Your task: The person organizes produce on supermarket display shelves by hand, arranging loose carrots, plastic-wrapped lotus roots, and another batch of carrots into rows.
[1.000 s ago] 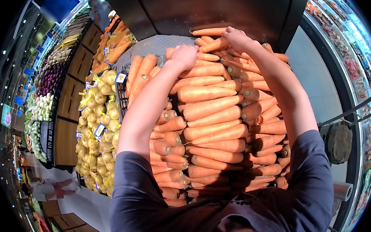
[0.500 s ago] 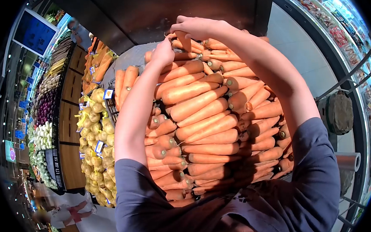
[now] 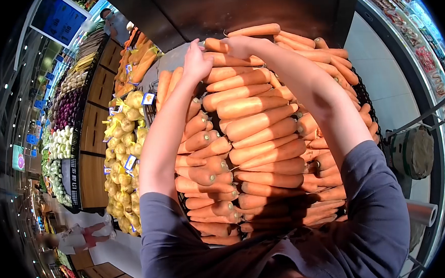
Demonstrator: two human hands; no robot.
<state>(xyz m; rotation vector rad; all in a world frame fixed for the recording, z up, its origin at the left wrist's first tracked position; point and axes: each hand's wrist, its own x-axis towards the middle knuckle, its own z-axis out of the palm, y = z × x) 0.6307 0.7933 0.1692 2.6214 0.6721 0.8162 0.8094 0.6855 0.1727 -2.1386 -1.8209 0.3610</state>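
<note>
A big heap of orange carrots [image 3: 257, 124] lies in front of me, many laid crosswise in neat stacked rows. At the far end of the heap, my right hand [image 3: 240, 47] is closed around one carrot [image 3: 216, 45], whose stem end points left. My left hand [image 3: 198, 64] is just left of that end, fingers stretched out and thumb apart; whether it touches the carrot I cannot tell. Below both hands another carrot [image 3: 235, 60] lies across the top of a row. Part of the right hand's fingers is hidden behind the carrot and the wrist.
Bagged potatoes [image 3: 122, 170] stand left of the carrots. A dark panel [image 3: 255, 7] rises behind the heap. At right are a roll of bags [image 3: 421, 212] and a refrigerated shelf [image 3: 426, 50]. Farther left is a vegetable stand [image 3: 92, 131]; a person [image 3: 116, 25] stands beyond.
The view has shifted, so the heap sits lower and farther right. The carrot in my right hand went from upright to nearly level. My left hand's fingers have straightened.
</note>
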